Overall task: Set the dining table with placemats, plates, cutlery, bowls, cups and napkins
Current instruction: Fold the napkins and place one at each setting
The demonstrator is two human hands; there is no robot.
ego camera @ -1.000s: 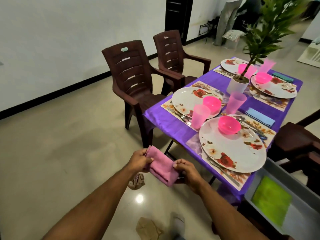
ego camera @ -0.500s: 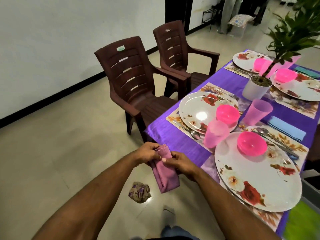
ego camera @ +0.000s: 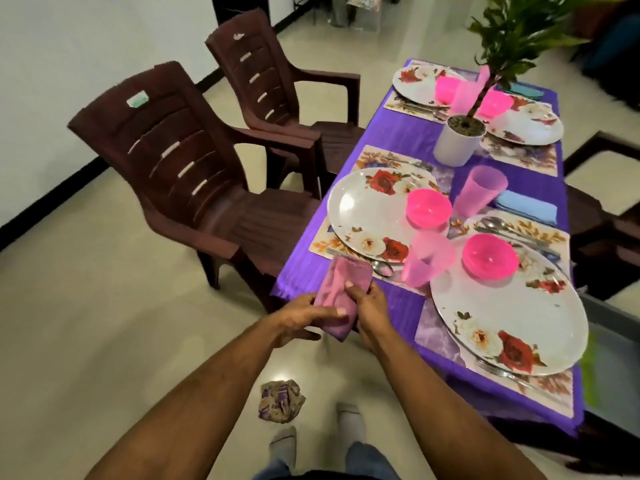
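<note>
Here's the long table under its shiny purple cloth (ego camera: 408, 143), running away up the right side, and along its left edge two dark brown plastic armchairs, the near one (ego camera: 187, 188) drawn up beside the nearest left-hand setting and the far one (ego camera: 277, 88) just behind it. Four settings are laid on floral placemats: the big white rose-patterned plate (ego camera: 505, 306) closest to us carries a bright pink plastic bowl (ego camera: 490, 256), and the plate to its left (ego camera: 370, 209) has its own pink bowl (ego camera: 428, 206) on the right rim. A white pot with a leafy green plant (ego camera: 457, 140) stands mid-table. A translucent pink tumbler (ego camera: 427, 259) stands between the two near plates, another (ego camera: 479, 190) just beyond, and a folded light blue napkin (ego camera: 528, 209) lies beside that one. Down at the table's near-left corner, both hands are busy: the left hand (ego camera: 301, 317) pinches the lower part of a folded pink cloth napkin (ego camera: 341, 296), the right hand (ego camera: 369, 306) is clamped on its right side, thumb across the top. The napkin's upper end hangs over the cloth beside a spoon (ego camera: 381, 268); whether it touches, I cannot tell. On the floor below, a crumpled wrapper (ego camera: 280, 401).
</note>
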